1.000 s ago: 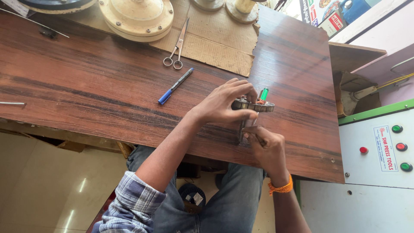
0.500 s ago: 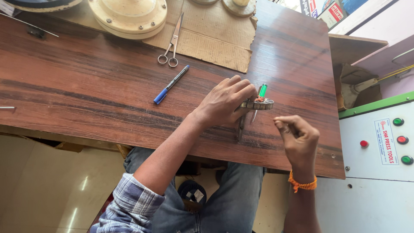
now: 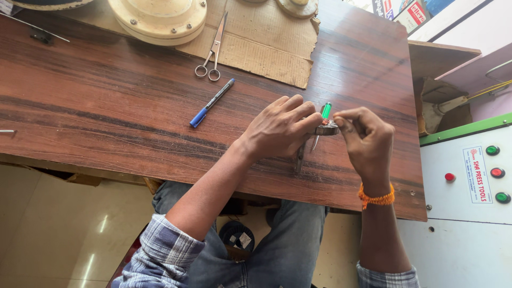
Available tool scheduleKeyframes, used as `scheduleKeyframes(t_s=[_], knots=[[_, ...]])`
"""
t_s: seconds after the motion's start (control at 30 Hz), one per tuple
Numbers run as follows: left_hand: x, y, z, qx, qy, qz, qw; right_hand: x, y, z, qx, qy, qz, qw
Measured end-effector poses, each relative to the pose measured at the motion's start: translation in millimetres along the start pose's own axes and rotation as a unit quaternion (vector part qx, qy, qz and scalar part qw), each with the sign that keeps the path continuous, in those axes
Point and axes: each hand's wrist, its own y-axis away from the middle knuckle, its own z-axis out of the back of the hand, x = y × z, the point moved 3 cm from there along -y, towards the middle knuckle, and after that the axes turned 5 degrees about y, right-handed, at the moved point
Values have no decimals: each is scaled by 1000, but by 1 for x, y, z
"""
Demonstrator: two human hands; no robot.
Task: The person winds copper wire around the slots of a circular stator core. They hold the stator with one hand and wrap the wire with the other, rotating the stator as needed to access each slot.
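Far left edge of the wooden table (image 3: 106, 122) there's a thin metal pin (image 3: 6, 131) poking in; up top a cream round casting (image 3: 160, 18) sits partly on a sheet of cardboard (image 3: 266, 42), with a pair of scissors (image 3: 212, 50) lying across the cardboard's edge; just below those, a blue marker pen (image 3: 212, 103) lies loose on the bare wood, well apart from the hands.

Then the action; left hand (image 3: 277, 128) is cupped palm-down over a small metal part (image 3: 326, 129), fingers curled and pressing on it, so it's pinned against the table rather than lifted; a dark slim tool or stem (image 3: 300, 157) sticks out under that hand toward the near edge. A green-handled screwdriver (image 3: 325, 112) pokes up right at the part; can't tell if any finger actually has it. Right hand (image 3: 368, 140) is bunched up, thumb and forefinger pinched together touching the part's right side; whether there's a tiny screw or something between them is too small to see. Orange thread band (image 3: 376, 197) on that wrist; a control box (image 3: 469, 176) with red and green buttons off to the right.

What could go sideways, I reckon: the part is small and held only by fingertip pressure, so a slip could send it skating off the near edge into the lap; anything tiny in that pinch would be easy to drop; the screwdriver tip is close to fingers too.
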Motion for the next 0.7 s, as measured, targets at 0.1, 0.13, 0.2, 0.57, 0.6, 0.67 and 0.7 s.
scheduleKeyframes(t_s=[0.1,0.13,0.2,0.57,0.6,0.67,0.7], knots=[[-1,2,6,-4,17,-5,1000,-7,-20,-7,13,8,-4,1000],[-1,3,8,-6,21,-7,1000,-9,-26,-8,21,21,-5,1000],[0,3,9,8,37,7,999,-12,-37,-11,37,46,-6,998],[54,-3,-24,51,447,425,786,-6,-52,-21,85,65,52,993],[54,-5,-26,45,470,421,774,-5,-52,-21,80,69,55,993],[56,-11,-29,35,516,412,750,-1,-52,-20,75,69,50,994],[57,-14,-30,44,522,401,751,2,-52,-19,71,70,47,994]])
